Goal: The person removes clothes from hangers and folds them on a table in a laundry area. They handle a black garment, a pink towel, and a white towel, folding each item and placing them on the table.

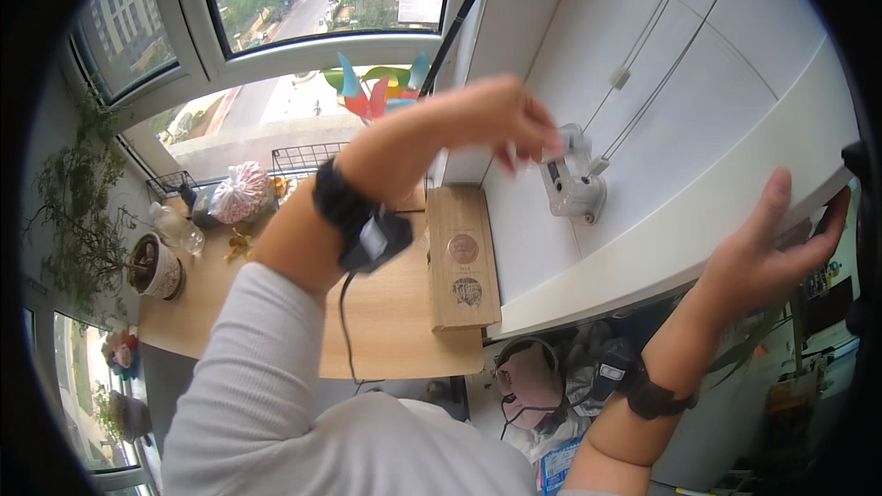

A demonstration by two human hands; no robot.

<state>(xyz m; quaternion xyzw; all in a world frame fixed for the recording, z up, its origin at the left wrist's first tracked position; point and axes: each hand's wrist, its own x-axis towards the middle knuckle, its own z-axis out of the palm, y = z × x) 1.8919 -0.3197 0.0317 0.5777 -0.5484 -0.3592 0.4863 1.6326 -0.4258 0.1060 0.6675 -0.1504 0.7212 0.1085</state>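
My left hand (513, 127) is stretched forward, blurred, its fingers curled at the white wall-mounted hand winch (575, 189). Whether the fingers grip the winch's crank cannot be told. Thin cables (648, 107) run up the tiled wall from the winch, with small white blocks on them. At the right, my right hand (765, 255) holds the edge of a white door panel (661, 241), thumb on the near face and fingers round the edge. Each forearm wears a black strap with a small device. Below the winch lies a long wooden box (465, 262) with round printed marks.
A wooden tabletop (386, 331) bears a potted plant (157, 275), a plastic bottle (178, 229) and a tied bag (241, 193). A colourful pinwheel (375, 86) stands by the window. A pink bag (529, 382) and other items lie below the door panel. A black cable hangs from the left forearm's device.
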